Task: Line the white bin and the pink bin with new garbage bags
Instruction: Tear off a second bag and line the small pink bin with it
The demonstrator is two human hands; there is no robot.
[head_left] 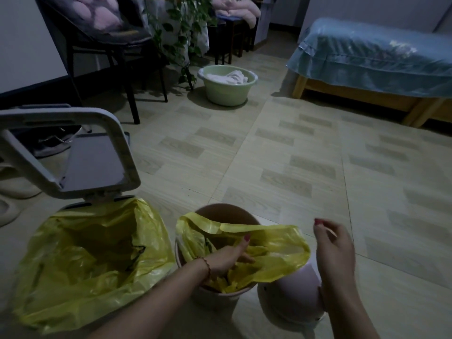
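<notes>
White bin (73,206) sat near left, lid (80,152) up, yellow bag (93,260) folded over its rim; body mostly hidden by the bag. Pink bin (220,214) just right of it, second yellow bag (274,248) half draped over the rim. Left hand (227,259) was inside, grip closed on that bag, fingertips buried. Right hand (333,243) hovered open to the right, above a pink dome lid (291,292), dim, partly cut off.
</notes>
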